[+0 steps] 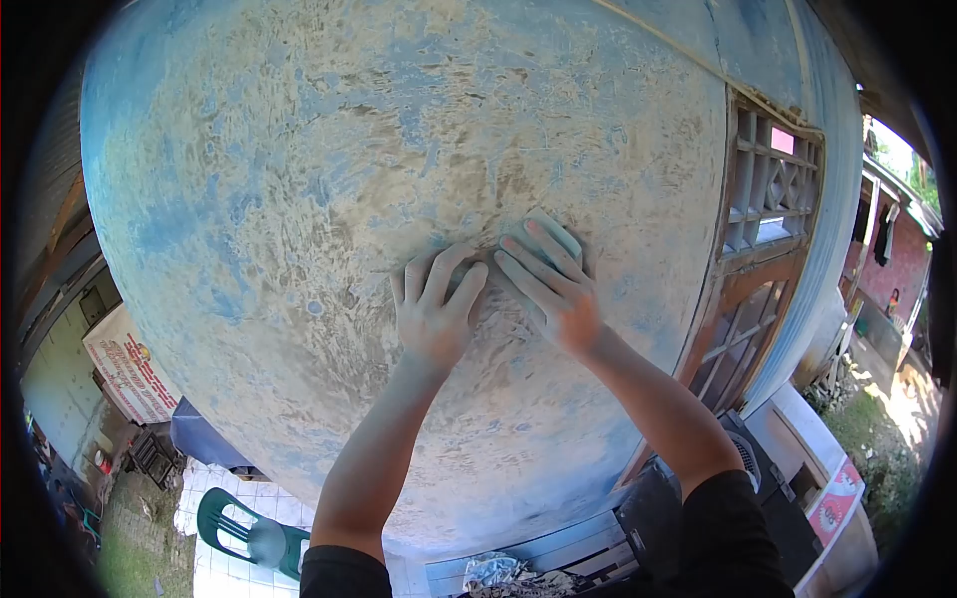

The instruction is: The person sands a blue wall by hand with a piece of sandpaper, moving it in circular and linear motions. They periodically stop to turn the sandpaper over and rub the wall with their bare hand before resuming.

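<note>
A blue wall (pixel 329 179) with worn, patchy paint fills the middle of the view, its bare patches beige and brown. My right hand (pixel 560 289) presses a pale blue-green flat pad (pixel 560 235) against it, with the fingers laid over the pad and hiding much of it. Just to the left, my left hand (pixel 436 307) rests its bent, spread fingertips on the wall and shows nothing in its grasp. Grey dust coats both hands. The right index finger and the left thumb are close together.
A wooden door frame with a latticed window (pixel 773 189) borders the wall on the right. Below left, a green plastic chair (pixel 254 533) stands on white tiles. Crumpled cloth (pixel 495 571) and dark furniture (pixel 648 518) lie below. A printed banner (pixel 135 364) hangs at far left.
</note>
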`<state>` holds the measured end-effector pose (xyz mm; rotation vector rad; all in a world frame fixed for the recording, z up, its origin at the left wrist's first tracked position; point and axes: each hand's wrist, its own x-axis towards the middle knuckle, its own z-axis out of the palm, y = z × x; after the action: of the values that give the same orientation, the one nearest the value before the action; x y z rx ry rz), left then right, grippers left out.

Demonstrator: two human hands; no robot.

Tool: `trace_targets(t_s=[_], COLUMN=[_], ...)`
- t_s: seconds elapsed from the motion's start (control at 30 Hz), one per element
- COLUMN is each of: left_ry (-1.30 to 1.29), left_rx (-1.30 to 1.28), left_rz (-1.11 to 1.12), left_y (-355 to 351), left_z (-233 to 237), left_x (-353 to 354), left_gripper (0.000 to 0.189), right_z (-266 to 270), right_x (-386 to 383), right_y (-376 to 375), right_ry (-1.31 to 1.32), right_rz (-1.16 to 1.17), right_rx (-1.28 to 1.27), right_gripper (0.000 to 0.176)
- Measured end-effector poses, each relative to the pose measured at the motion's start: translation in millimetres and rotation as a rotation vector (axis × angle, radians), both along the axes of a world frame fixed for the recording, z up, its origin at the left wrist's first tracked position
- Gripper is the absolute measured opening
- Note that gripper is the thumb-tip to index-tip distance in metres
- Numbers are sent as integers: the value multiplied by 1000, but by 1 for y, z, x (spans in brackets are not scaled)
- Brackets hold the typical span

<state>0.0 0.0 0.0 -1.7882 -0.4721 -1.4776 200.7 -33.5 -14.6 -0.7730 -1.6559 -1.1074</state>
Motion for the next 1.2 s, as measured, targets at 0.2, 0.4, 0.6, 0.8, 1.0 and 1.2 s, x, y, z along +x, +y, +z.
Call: trace_targets(t_s=[0.2,0.4,0.6,0.8,1.0,1.2], left_ry=[-81,-83,-141,-194,-236,-220], left_rx=[7,-33,8,11,-93,-282], left_rz=[-25,-10,-17,23,189,201], left_y=[2,1,1,3,-4,-10], left_z=[0,5,4,-10,-50,-65], left_x=[4,16,22,10,23,30], left_gripper=[19,20,19,17,31,47], right_z=[3,11,19,29,41,21], right_x=[1,7,27,16,32,10], right_y=[0,7,6,0,1,-7], right_ry=[-28,-41,-91,-9,-176,-29], right_rz=[-3,55,11,-85,-107,-103], right_rx=[26,122,133,171,164,127], right_gripper=[32,35,38,36,29,33])
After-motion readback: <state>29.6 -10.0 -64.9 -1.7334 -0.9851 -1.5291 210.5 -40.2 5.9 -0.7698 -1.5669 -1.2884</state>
